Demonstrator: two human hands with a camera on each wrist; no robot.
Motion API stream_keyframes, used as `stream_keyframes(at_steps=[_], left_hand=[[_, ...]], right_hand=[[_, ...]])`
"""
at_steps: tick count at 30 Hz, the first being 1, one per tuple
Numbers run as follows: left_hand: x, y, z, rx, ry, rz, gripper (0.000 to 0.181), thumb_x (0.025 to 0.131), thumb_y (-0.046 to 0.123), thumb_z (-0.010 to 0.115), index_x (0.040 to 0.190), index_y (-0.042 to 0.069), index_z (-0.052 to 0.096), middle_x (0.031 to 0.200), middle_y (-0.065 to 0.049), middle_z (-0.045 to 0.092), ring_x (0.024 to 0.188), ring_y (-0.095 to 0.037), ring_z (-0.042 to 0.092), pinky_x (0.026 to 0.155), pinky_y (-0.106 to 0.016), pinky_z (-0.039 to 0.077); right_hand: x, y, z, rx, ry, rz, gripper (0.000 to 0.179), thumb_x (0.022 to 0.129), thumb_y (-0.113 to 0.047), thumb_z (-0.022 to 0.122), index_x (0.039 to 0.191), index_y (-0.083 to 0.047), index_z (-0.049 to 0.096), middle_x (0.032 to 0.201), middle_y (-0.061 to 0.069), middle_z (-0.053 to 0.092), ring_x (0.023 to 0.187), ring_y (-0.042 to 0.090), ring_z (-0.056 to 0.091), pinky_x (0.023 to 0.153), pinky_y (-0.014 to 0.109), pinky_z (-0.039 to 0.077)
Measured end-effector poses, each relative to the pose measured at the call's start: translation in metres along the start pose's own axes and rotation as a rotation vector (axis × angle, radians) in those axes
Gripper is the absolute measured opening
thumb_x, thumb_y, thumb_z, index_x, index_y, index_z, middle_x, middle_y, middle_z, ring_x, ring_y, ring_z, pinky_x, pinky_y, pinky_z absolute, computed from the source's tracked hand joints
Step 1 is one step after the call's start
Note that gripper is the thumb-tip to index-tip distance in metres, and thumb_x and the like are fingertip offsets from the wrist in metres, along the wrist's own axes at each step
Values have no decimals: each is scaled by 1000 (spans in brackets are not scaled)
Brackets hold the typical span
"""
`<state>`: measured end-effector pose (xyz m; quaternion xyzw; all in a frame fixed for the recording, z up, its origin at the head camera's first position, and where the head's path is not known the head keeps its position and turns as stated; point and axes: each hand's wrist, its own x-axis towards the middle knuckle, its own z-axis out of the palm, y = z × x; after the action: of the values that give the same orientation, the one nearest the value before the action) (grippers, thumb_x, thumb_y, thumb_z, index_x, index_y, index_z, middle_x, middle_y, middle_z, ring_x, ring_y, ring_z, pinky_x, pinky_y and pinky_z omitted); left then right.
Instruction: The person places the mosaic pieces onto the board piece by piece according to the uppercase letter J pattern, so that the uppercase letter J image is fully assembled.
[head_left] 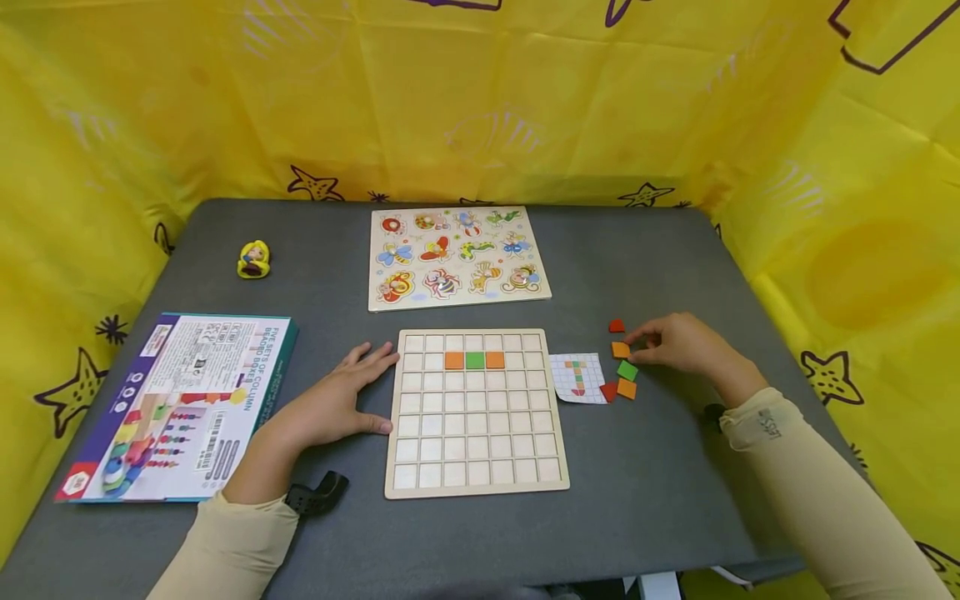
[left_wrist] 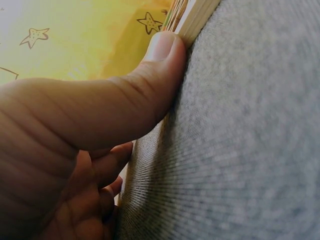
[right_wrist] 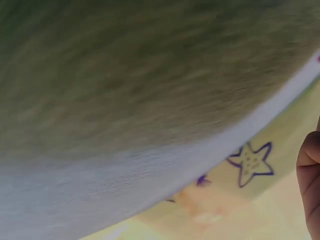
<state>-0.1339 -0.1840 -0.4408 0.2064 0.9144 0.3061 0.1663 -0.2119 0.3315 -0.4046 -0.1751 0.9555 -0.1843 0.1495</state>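
A wooden grid board [head_left: 392, 492] with white squares lies in the middle of the table. Three tiles sit side by side in its second row: orange [head_left: 453, 360], green [head_left: 475, 360] and orange [head_left: 495, 359]. My left hand [head_left: 330, 404] has its fingers extended, touching the board's left edge; the left wrist view shows the thumb [left_wrist: 162, 55] against that edge. At the right, my right hand [head_left: 682, 343] has its thumb and index fingertips beside a loose orange tile [head_left: 619, 350], above a green tile [head_left: 627, 371]. Whether they pinch it cannot be made out.
A pattern card [head_left: 566, 392] touches the board's right side. Near it lie another orange tile [head_left: 626, 389] and red pieces [head_left: 617, 326]. Behind stands an insect puzzle board [head_left: 412, 302]; at left are a box [head_left: 187, 358] and a small yellow-haired figure [head_left: 253, 260].
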Motion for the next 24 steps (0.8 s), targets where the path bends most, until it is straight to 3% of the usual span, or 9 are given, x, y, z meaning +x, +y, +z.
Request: stream_keyframes(at_steps=[6,11,16,20,24], left_hand=[[0,1,0,0,0,2,100,76,43,82,157,19,27,163,-3,15,146,-39,2,106,-67,19],[0,1,0,-2,6,0,100,75,44,82,156,20,28,163,-2,16,147,-38,2,106,-67,20],[1,-1,1,-4,10,3,101,75,44,83,156,20,28,162,-2,16,147,-37,2,106,-66,20],[1,-1,1,-2,14,9,101,74,44,83,156,20,29,162,-2,17,147,-37,2,106,-65,20],[1,0,1,-1,15,11,101,74,42,84,156,19,29,162,-2,17,147,-37,2,107,-65,20]], right_hand=[[4,-33,4,-60,61,-84,27,81,-31,82,103,-16,78,60,-8,48,52,11,42,50,27,30],[14,-89,17,-171,127,-240,23,80,-32,82,100,-21,79,61,-14,48,53,6,43,50,28,34],[30,-146,40,-212,104,-369,19,80,-35,79,97,-25,79,62,-17,50,54,3,45,48,26,36],[41,-174,54,-225,73,-393,19,80,-38,79,95,-27,79,66,-19,54,58,2,47,48,25,37],[48,-187,62,-248,57,-385,18,79,-37,80,94,-28,80,72,-18,61,60,3,49,49,26,39]])
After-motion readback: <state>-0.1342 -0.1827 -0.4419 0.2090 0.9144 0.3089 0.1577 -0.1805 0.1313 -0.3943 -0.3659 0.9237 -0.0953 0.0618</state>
